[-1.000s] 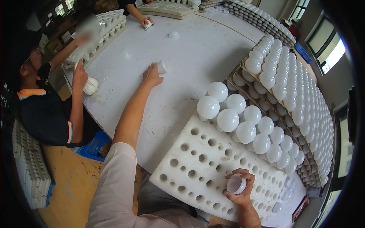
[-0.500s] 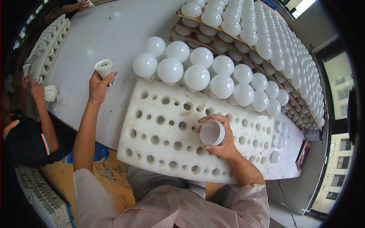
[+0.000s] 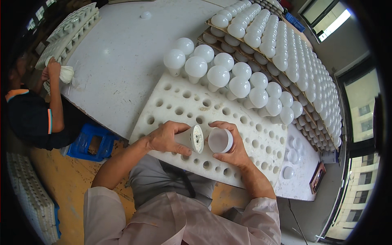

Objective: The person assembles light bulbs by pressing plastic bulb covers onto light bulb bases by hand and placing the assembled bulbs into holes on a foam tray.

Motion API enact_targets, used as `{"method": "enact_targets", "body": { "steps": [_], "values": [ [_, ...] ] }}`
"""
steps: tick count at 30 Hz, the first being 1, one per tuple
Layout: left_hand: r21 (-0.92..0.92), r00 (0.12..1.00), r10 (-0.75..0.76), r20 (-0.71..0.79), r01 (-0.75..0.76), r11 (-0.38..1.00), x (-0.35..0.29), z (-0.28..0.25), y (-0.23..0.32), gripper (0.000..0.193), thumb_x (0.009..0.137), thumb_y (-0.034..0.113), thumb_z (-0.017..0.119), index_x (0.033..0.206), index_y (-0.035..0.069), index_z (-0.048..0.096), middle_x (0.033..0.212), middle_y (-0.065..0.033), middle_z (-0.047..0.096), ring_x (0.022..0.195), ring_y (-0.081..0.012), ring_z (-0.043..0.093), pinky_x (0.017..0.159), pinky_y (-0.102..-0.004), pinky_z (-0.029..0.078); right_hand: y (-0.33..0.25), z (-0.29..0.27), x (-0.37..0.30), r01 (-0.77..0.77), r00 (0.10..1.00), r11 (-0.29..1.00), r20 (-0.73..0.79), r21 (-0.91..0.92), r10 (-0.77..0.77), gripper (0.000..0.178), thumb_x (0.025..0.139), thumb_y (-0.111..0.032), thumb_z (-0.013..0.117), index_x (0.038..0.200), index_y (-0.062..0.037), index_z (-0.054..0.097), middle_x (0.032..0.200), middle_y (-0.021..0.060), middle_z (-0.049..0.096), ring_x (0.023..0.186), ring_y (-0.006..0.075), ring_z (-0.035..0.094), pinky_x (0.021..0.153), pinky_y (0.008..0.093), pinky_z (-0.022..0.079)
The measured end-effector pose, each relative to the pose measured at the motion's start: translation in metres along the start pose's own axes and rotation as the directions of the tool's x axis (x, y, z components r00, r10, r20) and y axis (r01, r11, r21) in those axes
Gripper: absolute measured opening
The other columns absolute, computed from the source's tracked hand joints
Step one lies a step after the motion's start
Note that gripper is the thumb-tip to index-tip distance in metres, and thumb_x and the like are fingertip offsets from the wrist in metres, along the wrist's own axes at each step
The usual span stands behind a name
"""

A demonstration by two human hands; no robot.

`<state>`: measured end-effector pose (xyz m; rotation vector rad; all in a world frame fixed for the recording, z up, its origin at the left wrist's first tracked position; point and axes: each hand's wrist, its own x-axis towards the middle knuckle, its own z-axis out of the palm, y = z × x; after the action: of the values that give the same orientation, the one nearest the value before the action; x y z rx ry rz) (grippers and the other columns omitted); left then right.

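Observation:
Closed around a white light bulb base, my left hand holds it tilted, its open face with a small board turned to the right. My right hand grips a white bulb cover, a hollow dome whose opening faces left and up. The two parts are close together but apart. Both hands are over a white foam tray with rows of round holes. Assembled bulbs stand upright in the tray's far rows.
Stacked cardboard layers of white bulbs rise at the far right. Loose clear covers lie right of the tray. At left, a co-worker handles a white bag beside stacked trays. A blue crate stands on the floor.
My left hand has brought the bulb base from the far left to beside the cover and turned its face sideways. My right hand still holds the cover. The view has shifted.

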<state>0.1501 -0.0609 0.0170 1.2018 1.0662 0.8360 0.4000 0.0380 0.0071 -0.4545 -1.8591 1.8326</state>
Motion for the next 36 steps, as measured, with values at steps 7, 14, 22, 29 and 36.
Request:
{"method": "enact_targets", "body": {
  "steps": [7,14,22,29,36],
  "values": [
    [0.025,1.000,-0.018,0.004,0.017,1.000,-0.001,0.001,0.003,0.061,0.065,0.027,0.087,0.110,-0.004,0.063,0.091,-0.0068,0.066,0.078,-0.0102,0.059,0.068,-0.0247,0.049,-0.005,0.005,0.002,-0.030,0.997,0.992,0.070,-0.121,0.039,0.087,0.061,-0.012,0.082,0.137,-0.0080,0.039,0.126,0.0084,0.054,0.117,0.0204,0.050,0.102,0.0356,0.038],
    [0.115,0.999,-0.035,0.016,0.033,0.993,0.001,0.002,0.004,0.056,0.063,0.025,0.087,0.105,-0.004,0.065,0.084,-0.0059,0.066,0.072,-0.0095,0.059,0.065,-0.0245,0.048,-0.010,0.006,0.005,0.012,0.994,0.958,0.104,-0.286,0.019,0.082,0.060,-0.016,0.084,0.132,-0.0084,0.045,0.123,0.0079,0.056,0.114,0.0227,0.053,0.099,0.0357,0.040],
    [0.201,1.000,-0.007,-0.007,0.008,0.980,0.003,0.007,0.006,0.051,0.063,0.018,0.085,0.105,-0.005,0.065,0.087,-0.0086,0.069,0.076,-0.0107,0.061,0.070,-0.0258,0.050,-0.013,0.011,0.007,0.002,0.990,0.867,0.125,-0.498,0.070,0.084,0.059,-0.024,0.085,0.131,-0.0069,0.045,0.116,0.0099,0.054,0.110,0.0267,0.054,0.095,0.0372,0.042],
    [0.199,0.999,-0.036,0.013,0.033,0.980,0.005,0.008,0.000,0.062,0.060,0.024,0.089,0.110,-0.004,0.065,0.091,-0.0081,0.069,0.082,-0.0110,0.061,0.074,-0.0255,0.050,-0.023,0.018,0.008,0.134,0.976,0.780,0.217,-0.611,0.002,0.088,0.064,-0.029,0.085,0.133,-0.0018,0.038,0.120,0.0189,0.049,0.111,0.0351,0.050,0.093,0.0411,0.044],
    [0.261,1.000,-0.030,0.003,0.028,0.965,0.004,0.010,0.000,0.063,0.060,0.025,0.089,0.110,-0.005,0.064,0.093,-0.0093,0.069,0.085,-0.0120,0.062,0.077,-0.0259,0.050,-0.027,0.021,0.009,0.175,0.963,0.755,0.268,-0.632,0.001,0.087,0.067,-0.028,0.084,0.133,0.0004,0.035,0.121,0.0209,0.047,0.112,0.0373,0.047,0.093,0.0428,0.044]
  ]
}}
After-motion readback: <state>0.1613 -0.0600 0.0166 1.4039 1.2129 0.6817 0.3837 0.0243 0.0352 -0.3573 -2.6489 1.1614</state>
